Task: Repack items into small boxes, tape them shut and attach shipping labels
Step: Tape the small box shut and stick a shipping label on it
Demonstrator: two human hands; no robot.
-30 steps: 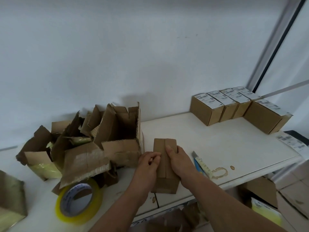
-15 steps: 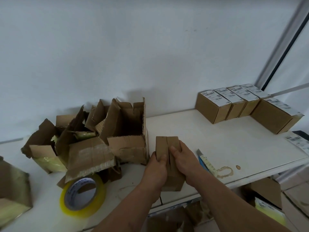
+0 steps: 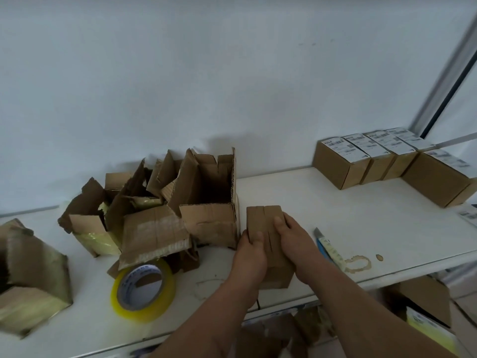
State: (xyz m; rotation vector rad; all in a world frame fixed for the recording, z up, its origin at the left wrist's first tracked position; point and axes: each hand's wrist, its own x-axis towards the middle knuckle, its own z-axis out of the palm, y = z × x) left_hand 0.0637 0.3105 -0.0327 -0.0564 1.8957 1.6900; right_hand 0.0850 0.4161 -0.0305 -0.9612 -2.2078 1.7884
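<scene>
Left thumb [image 3: 258, 237] now atop small box [image 3: 263, 218], between both hands' grip.

Bare white tabletop [image 3: 296, 195] lies open toward one o'clock, while torn brown cardboard cartons [image 3: 209, 200] crowd ten o'clock, a yellow-rimmed tape roll [image 3: 143, 289] eight o'clock, and labelled brown boxes [image 3: 366, 158] two o'clock.

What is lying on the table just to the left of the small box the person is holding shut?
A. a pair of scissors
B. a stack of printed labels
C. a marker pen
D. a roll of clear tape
D: a roll of clear tape with a yellowish rim lies flat on the table, left of the small box that the left hand and right hand hold closed.
</scene>
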